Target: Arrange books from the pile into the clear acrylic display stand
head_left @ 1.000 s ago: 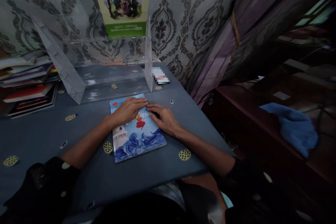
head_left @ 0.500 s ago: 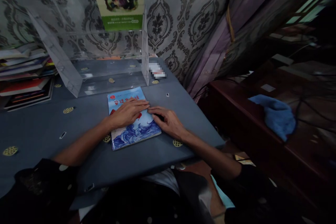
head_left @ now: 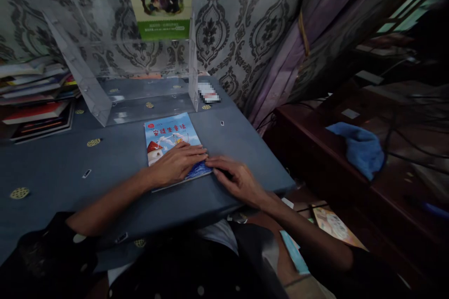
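Observation:
A closed picture book [head_left: 164, 131] with a light-blue cover and red title characters lies flat on the desk in front of me. Across its lower half rests my left hand [head_left: 179, 162], palm down with fingers stretched to the right, hiding part of the cover. At the lower right edge of the book is my right hand [head_left: 240, 181]. Its fingers reach left to touch the edge beside my left fingertips, with a gap between thumb and forefinger. Neither hand grips the book.
Behind the book stands a clear acrylic rack [head_left: 94, 103] on the grey-blue desk cloth [head_left: 119, 149]. Stacked books [head_left: 38, 110] are at the left. A dark red cabinet [head_left: 308, 142] with a blue cloth [head_left: 361, 149] stands right; another book [head_left: 336, 226] lies low down.
Both hands have slid down the cover toward me, uncovering the title and the picture of a red-roofed house. The book stays flat and closed.

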The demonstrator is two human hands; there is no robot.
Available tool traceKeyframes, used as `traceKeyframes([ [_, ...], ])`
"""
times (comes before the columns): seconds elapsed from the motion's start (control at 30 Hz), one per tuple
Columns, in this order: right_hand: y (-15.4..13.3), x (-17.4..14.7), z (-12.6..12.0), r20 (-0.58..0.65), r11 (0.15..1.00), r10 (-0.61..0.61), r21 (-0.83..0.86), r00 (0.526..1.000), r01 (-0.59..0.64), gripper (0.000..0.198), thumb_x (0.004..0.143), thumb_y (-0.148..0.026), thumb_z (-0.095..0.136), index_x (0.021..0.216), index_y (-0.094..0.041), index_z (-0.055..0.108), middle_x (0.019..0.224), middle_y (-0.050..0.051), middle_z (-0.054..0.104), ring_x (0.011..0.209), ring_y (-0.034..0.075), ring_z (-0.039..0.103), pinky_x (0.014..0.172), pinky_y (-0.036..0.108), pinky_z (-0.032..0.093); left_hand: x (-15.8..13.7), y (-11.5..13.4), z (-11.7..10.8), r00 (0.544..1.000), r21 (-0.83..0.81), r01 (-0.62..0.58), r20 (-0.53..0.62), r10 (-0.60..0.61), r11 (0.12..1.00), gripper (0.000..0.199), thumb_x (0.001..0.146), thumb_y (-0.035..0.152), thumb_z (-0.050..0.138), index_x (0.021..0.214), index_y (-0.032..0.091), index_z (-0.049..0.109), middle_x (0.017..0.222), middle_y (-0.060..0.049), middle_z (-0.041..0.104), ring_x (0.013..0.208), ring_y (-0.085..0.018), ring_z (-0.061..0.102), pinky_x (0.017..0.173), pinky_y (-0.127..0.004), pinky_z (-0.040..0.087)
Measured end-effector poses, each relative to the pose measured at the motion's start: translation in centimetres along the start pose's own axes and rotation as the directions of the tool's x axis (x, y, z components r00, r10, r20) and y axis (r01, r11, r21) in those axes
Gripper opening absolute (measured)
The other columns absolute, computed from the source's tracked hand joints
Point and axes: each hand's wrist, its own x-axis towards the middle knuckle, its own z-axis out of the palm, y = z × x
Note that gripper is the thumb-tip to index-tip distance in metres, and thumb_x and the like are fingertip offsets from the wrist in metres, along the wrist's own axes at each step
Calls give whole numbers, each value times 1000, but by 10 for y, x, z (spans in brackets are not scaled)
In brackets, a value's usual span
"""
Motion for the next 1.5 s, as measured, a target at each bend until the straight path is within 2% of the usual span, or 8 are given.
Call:
traceKeyframes([
  [0.23,-9,-17,0,8,998,-32,-45,999,32,31,97,-17,49,119,-23,69,120,10,71,115,21,67,99,41,56,-7,22,2,1000,-11,13,27,-13,1000,41,100,14,39,138,19,54,145,-8,57,138,-19,49,112,-46,39],
  [0.5,-7,-20,-1,3,994,-60,-86,998,60,31,97,-15,50,120,-24,69,120,10,72,114,21,68,98,39,58,-18,42,0,994,174,10,105,-28,985,47,98,10,39,145,14,44,151,-11,51,141,-20,45,115,-42,35],
  [0.67,-7,-20,-1,15,986,-104,-128,994,105,30,98,-16,49,119,-24,68,118,10,72,113,21,68,95,39,59,-39,53,-3,987,273,-60,159,17,960,48,97,11,43,145,9,44,151,-15,49,143,-22,41,117,-42,32],
  [0.9,-5,-18,-1,14,968,-169,-184,985,169,28,97,-15,50,117,-23,68,109,9,74,110,21,68,93,38,59,-82,62,-14,989,341,-25,146,-27,940,46,97,14,45,143,7,47,150,-15,51,142,-24,43,113,-40,38],
  [1.13,-8,-12,-6,75,944,-201,-250,977,213,32,97,-12,49,121,-25,66,109,8,73,105,21,68,89,39,60,-121,67,-21,998,347,53,21,-64,936,55,91,1,44,146,7,43,146,-14,54,139,-23,46,113,-40,40],
  [1.33,-21,14,-3,173,909,-253,-294,952,295,31,96,-13,48,119,-22,66,102,8,74,97,23,68,83,43,59,-132,71,-17,994,318,108,-62,-93,942,67,88,-3,43,153,6,31,138,-17,60,138,-24,48,109,-37,48],
  [1.4,-33,28,5,241,905,-281,-256,929,340,31,97,-14,47,121,-23,65,106,8,74,103,23,67,88,45,57,-130,71,-16,990,307,116,-118,-83,944,62,87,-5,41,148,5,38,131,-17,65,132,-25,54,105,-38,51],
  [1.5,-52,48,26,370,911,-293,-172,882,375,32,100,-20,46,128,-22,62,124,9,70,119,23,62,102,45,52,-126,70,-12,978,303,112,-204,-51,946,48,87,-5,39,132,3,55,121,-18,69,120,-26,60,99,-39,55],
])
